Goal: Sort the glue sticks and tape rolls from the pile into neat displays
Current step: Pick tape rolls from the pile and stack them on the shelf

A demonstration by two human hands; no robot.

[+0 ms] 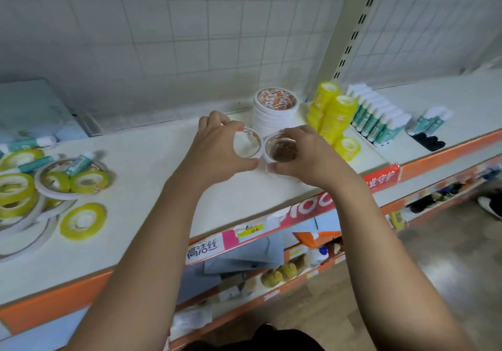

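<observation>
A white shop shelf [152, 177] backed by a wire grid [163, 38] is observed. Midway between its back and front edges, one white tape roll [254, 134] is pinched in the grip of the left hand [217, 147]. A second roll [269, 147] is grasped by the right hand [312, 155], with the rims nearly touching. A knock between the two rolls, or against the tall white stack [274, 117] behind them, could topple that stack. Whatever lies beneath the right hand is hidden. The unsorted pile [54, 185] is cut off at the shelf's left end.

white tape stack [274, 117] | yellow tape rolls [338, 118] | teal-white glue sticks [380, 125] | orange-edged shelf [445, 152]
</observation>
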